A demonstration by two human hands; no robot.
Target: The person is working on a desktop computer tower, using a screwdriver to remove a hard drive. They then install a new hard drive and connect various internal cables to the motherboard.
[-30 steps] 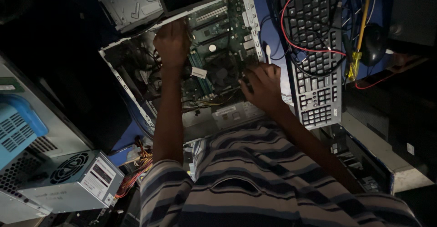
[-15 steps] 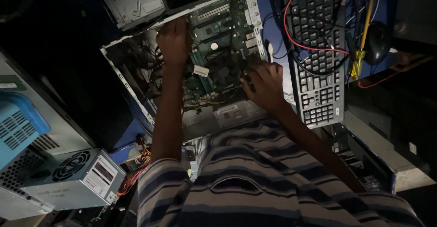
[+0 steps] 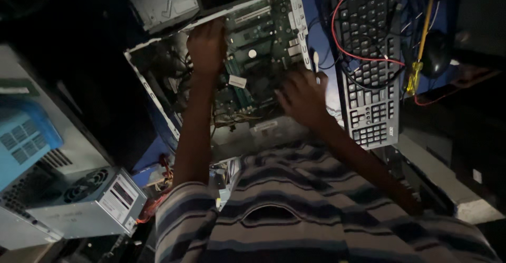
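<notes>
My left hand (image 3: 206, 46) grips the open computer case (image 3: 158, 91) at its far wall; right hand (image 3: 300, 97), fingers loosely spread, rests on the motherboard (image 3: 258, 36) (fragile; handle by edges).

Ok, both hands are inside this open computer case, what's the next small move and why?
Probably steady the right hand before touching anything: it looks blurred over the green motherboard, while the left hand rests at the open case edge. The light is dim, so parts are hard to see.

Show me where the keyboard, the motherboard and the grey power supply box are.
keyboard (image 3: 369, 84), head view, middle key rows.
motherboard (image 3: 258, 36), head view, green board surface.
power supply box (image 3: 87, 202), head view, its grey top.
</notes>
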